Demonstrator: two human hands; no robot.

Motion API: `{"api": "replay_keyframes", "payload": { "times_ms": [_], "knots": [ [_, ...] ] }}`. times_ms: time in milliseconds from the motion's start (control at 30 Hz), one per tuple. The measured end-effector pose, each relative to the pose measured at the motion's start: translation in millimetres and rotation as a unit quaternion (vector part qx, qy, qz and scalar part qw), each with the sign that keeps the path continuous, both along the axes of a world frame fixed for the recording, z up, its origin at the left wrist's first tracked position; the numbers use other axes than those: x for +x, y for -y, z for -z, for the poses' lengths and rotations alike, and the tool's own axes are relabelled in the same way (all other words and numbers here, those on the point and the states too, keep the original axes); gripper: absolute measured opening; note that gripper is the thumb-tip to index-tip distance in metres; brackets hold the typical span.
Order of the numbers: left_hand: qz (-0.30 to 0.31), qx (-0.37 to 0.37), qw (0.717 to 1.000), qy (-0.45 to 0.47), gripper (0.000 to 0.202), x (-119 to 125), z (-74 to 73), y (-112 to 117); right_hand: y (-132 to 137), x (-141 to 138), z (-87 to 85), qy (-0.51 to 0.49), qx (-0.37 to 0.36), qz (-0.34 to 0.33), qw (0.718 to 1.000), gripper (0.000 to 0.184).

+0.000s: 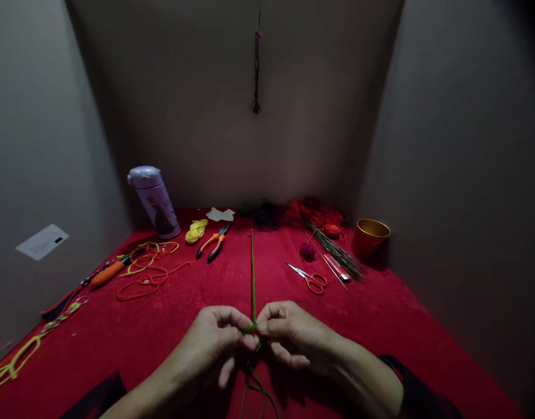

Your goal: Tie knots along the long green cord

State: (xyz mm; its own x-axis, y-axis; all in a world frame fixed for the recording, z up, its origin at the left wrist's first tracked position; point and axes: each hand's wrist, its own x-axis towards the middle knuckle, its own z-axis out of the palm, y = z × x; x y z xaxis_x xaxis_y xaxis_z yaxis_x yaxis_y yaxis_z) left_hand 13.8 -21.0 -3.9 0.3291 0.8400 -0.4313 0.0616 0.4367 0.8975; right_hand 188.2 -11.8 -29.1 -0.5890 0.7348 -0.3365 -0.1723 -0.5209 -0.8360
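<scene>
My left hand (219, 343) and my right hand (289, 334) meet at the near middle of the red table (381, 314). Both pinch a green cord wound around a thin green stem (252, 273), which rises straight up from between my fingertips. Loose green cord ends (256, 390) hang down below my hands. The fingers of both hands are curled and pressed together on the cord.
Orange-handled pliers (213, 242), yellow cord (196, 230), a lilac flask (154, 201) and orange cord loops (147, 273) lie left. Red scissors (311, 279), a wire bundle (337, 251), red yarn (315, 214) and a gold-rimmed cup (371, 235) sit right. A cord (256, 64) hangs on the back wall.
</scene>
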Motion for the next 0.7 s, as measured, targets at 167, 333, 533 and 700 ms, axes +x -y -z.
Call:
{"api": "replay_keyframes", "payload": {
  "times_ms": [167,333,533,700],
  "knots": [
    [0.012,-0.013,1.000,0.007,0.016,-0.8,-2.0,-1.4,0.7,2.0,-4.5,-0.030,-0.006,-0.001,1.000,0.016],
    [0.046,0.001,0.999,0.027,0.018,-0.6,-1.9,-2.5,4.6,-0.5,-8.9,-0.042,0.008,-0.004,0.999,0.014],
    [0.038,0.006,0.999,0.003,0.021,-1.6,0.4,-2.7,6.5,-1.3,-12.1,-0.009,0.013,-0.005,1.000,0.023],
    [0.046,0.002,0.999,0.002,0.022,-1.3,0.2,-0.9,6.1,-1.2,-14.0,0.020,-0.001,-0.005,1.000,0.017]
  ]
}}
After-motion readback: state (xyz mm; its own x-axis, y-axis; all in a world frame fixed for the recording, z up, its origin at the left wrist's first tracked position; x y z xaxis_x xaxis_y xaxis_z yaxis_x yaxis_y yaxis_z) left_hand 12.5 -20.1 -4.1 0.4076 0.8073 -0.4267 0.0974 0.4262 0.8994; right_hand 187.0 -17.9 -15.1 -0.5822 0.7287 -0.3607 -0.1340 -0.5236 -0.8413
